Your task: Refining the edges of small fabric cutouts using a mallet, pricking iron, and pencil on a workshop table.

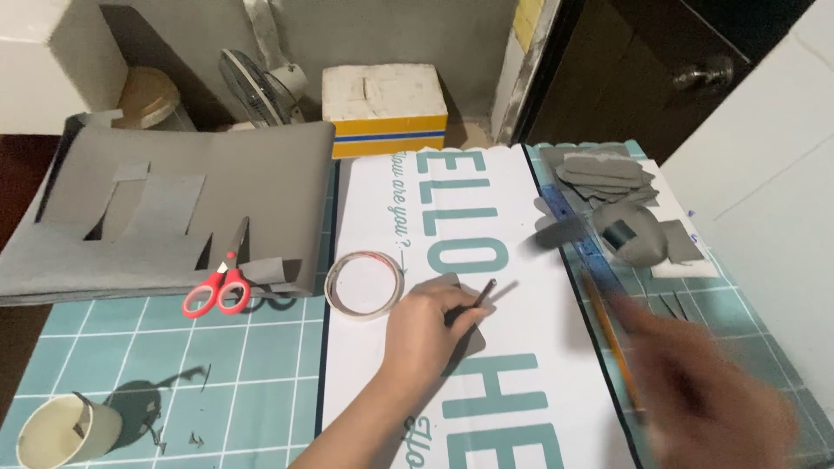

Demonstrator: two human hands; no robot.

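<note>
Notably, left hand (426,326) pinches a dark pencil (473,304) over a grey paper piece (465,334) on the white banner (486,260). Right hand (704,391) is a blur near the orange pencil (608,334); grip cannot be told. Risk: it may knock the blue ruler (578,230) askew.

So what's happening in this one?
A person works over a white printed sheet on a teal cutting mat. The left hand presses a grey paper piece down and holds a pencil. The right hand is blurred, beside a ruler. A tape roll, red scissors and grey cut-offs lie nearby.
</note>
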